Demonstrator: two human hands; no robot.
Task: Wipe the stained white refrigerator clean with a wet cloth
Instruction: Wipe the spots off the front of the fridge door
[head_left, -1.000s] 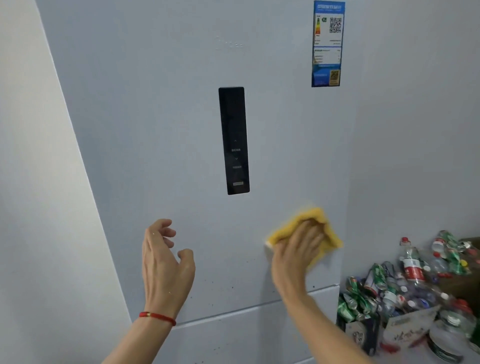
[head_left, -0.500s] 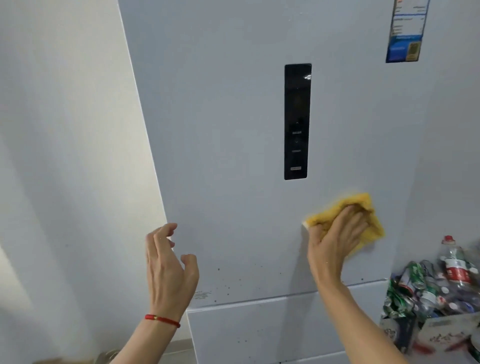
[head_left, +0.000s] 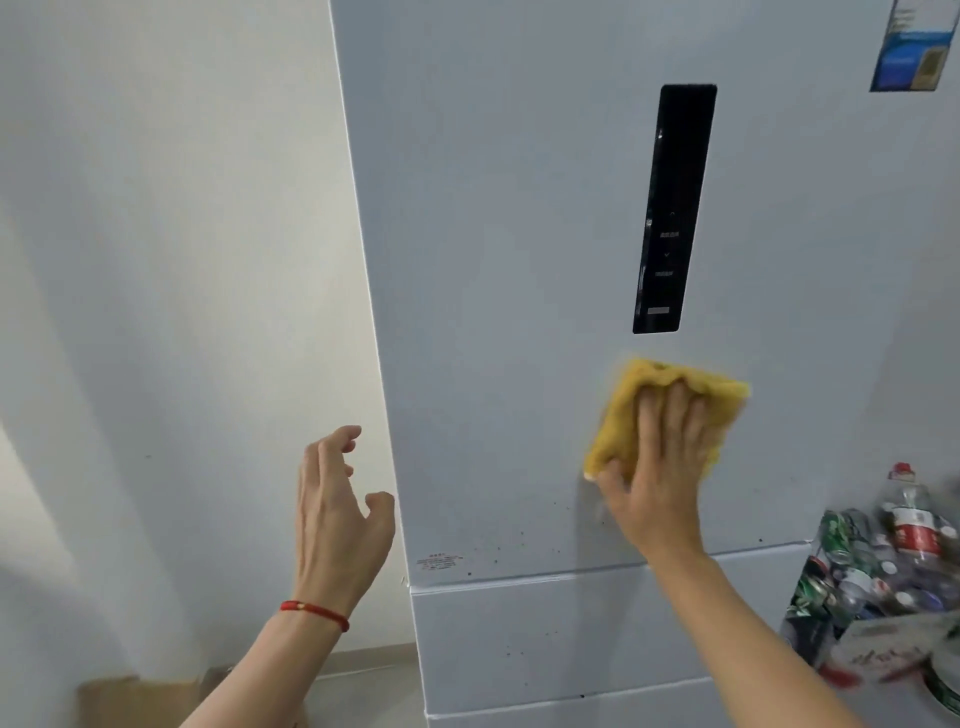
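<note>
The left hand (head_left: 337, 519) hangs free, fingers loose, holding nothing. The right hand (head_left: 660, 467) presses the cloth (head_left: 634, 410) flat on the fridge (head_left: 493, 260) door. Better to press firmly and go down to the specks (head_left: 519, 553) below.

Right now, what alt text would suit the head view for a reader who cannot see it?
A person's right hand presses a yellow cloth flat against a white refrigerator door, just below its black control panel. Dark specks dot the door's lower edge, while the left hand hovers empty by the door's left edge.
</note>
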